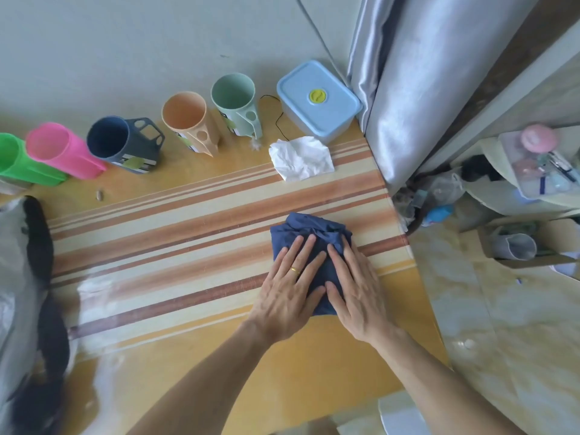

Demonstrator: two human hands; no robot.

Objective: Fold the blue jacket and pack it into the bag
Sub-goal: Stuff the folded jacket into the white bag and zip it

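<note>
Pressing folded blue jacket flat, both hands palms down.

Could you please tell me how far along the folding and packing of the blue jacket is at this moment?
The folding looks nearly done: the dark blue fabric jacket is already a compact bundle on the striped wooden table. In hand: the left hand and right hand lie flat on it, pressing it down. Left: packing it. The grey and black item at the left edge may be the bag, but I cannot tell.
</note>
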